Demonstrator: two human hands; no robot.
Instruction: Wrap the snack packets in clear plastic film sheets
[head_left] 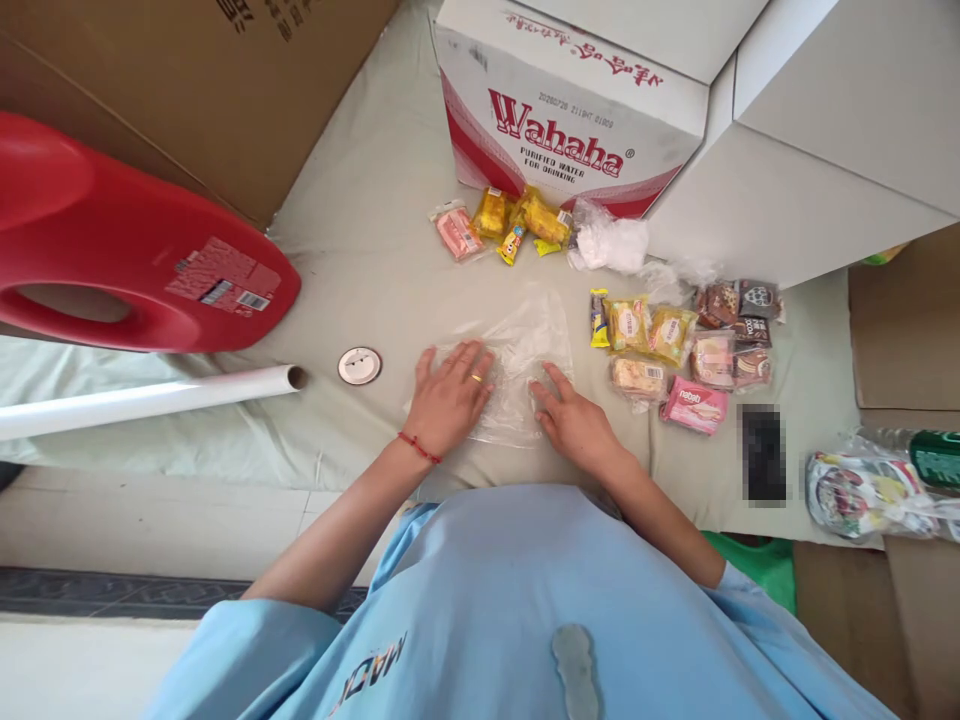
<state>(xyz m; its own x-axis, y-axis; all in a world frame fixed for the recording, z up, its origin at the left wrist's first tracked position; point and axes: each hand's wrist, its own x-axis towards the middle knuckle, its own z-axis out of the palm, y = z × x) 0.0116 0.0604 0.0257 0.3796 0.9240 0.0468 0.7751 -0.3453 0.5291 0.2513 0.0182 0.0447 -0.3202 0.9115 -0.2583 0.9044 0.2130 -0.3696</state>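
A clear plastic bag (517,345) lies spread on the cloth-covered surface in front of me. My left hand (454,395), wearing a ring and a red bracelet, rests on its left part with fingers stretched out. On the right part lies my right hand (574,420), its fingers apart and pressed lightly on the film. Neither hand grips anything. To the right sit several wrapped snacks, among them a pink nabati pack (694,405) and yellow-wrapped cakes (628,324). Left of my left hand is a round badge (359,366), pin side up.
A Wahaha carton (562,120) stands at the back, with more snack packs (493,212) and crumpled white plastic (611,243) before it. At left are a red plastic jug (150,250), a white tube (150,400) and a brown box (195,90). A pixelated dark object (763,455) lies at right.
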